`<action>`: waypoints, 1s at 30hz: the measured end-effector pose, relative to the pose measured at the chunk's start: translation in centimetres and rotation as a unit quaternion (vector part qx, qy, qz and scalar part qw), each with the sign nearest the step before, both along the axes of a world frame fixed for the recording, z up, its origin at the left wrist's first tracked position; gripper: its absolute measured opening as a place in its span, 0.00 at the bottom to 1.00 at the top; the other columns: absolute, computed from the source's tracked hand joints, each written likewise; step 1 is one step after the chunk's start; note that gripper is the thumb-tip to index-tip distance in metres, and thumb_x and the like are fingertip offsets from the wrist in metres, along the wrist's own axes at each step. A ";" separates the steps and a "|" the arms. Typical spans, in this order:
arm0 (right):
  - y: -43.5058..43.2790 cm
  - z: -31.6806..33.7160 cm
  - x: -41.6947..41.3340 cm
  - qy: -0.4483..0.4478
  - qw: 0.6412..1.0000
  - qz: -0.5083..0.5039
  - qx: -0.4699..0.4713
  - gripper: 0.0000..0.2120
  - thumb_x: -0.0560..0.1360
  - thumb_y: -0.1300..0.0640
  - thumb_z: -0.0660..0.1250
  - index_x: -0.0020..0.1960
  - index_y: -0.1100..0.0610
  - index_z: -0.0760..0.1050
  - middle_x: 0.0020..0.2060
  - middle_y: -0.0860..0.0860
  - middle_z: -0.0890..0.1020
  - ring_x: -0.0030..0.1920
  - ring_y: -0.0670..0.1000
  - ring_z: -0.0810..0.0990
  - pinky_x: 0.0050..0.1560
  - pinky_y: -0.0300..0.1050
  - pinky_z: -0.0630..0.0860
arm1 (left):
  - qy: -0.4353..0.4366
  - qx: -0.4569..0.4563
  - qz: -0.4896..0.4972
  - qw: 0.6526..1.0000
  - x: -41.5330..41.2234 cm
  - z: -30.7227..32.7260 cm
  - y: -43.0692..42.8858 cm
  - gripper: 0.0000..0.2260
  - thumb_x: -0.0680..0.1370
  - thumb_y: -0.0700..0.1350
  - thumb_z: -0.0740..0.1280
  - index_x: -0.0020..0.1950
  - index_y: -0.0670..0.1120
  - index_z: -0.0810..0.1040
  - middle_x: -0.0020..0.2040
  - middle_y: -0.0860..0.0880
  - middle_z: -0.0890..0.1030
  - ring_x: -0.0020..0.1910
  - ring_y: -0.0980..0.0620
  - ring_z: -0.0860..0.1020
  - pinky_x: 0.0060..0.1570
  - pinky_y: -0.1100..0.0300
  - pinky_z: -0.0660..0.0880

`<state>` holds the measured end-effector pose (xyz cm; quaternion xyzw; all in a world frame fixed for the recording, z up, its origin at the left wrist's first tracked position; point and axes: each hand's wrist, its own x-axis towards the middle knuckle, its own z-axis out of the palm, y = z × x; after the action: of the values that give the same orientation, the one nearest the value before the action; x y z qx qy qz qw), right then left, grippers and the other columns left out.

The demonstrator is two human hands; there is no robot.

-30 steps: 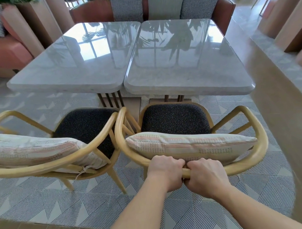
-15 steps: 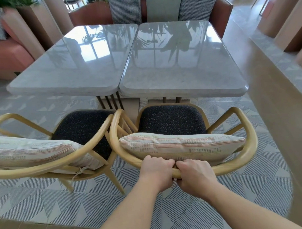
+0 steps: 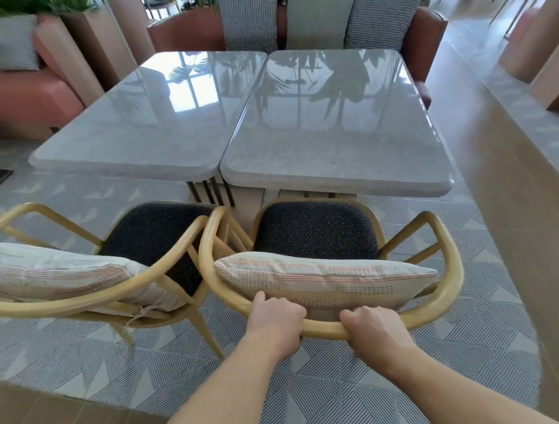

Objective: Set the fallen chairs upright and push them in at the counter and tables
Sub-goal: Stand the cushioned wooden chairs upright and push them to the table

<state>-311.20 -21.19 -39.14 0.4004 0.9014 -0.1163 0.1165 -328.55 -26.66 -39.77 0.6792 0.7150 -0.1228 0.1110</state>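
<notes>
Two glossy grey marble tables (image 3: 332,140) stand side by side on patterned tile. Left hand (image 3: 275,321) and right hand (image 3: 376,330) both curl around the curved back rail of the upright pale wooden armchair (image 3: 444,260), its dark seat just short of the right table's edge.

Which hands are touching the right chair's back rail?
Touching, both. The head view shows the left hand and the right hand each curled round the back rail, with bare rail between them.
</notes>
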 end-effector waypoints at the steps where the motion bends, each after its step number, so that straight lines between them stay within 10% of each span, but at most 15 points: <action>1: -0.2 0.0 -0.2 0.000 1.000 -0.003 0.000 0.04 0.75 0.59 0.60 0.44 0.52 0.72 0.43 0.49 0.82 0.44 0.54 0.81 0.44 0.47 0.74 | 0.006 0.000 0.014 1.000 0.1 0.1 -0.2 0.03 0.73 0.48 0.64 0.46 0.54 0.73 0.46 0.52 0.79 0.49 0.47 0.76 0.53 0.47 0.61; 10: -1.2 0.6 -1.4 -0.005 1.000 -0.013 -0.019 0.08 0.74 0.62 0.59 0.42 0.50 0.69 0.45 0.51 0.82 0.48 0.55 0.80 0.42 0.46 0.65 | 0.003 -0.007 0.092 0.996 0.4 1.5 -1.5 0.11 0.74 0.40 0.63 0.52 0.53 0.77 0.52 0.50 0.79 0.56 0.46 0.72 0.65 0.46 0.56; 18: -2.1 2.2 -2.0 -0.077 0.996 -0.027 -0.040 0.07 0.75 0.58 0.59 0.51 0.49 0.70 0.53 0.47 0.79 0.56 0.51 0.77 0.54 0.47 0.68 | -0.196 0.069 0.170 0.963 -0.3 3.2 -6.1 0.24 0.76 0.48 0.62 0.72 0.55 0.64 0.73 0.54 0.64 0.73 0.55 0.57 0.73 0.53 0.47; 30: -17.0 12.3 -22.8 0.068 0.968 0.196 -0.142 0.12 0.75 0.55 0.58 0.57 0.55 0.71 0.52 0.51 0.78 0.50 0.53 0.77 0.49 0.45 0.74 | -0.335 0.266 0.519 0.740 -15.7 13.8 -23.2 0.19 0.76 0.54 0.64 0.67 0.59 0.70 0.62 0.56 0.74 0.55 0.55 0.75 0.54 0.58 0.73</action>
<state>-334.02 -38.22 -26.85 0.1867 0.9424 -0.2447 0.1312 -344.25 -49.89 -25.95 0.2021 0.8773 0.3842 0.2046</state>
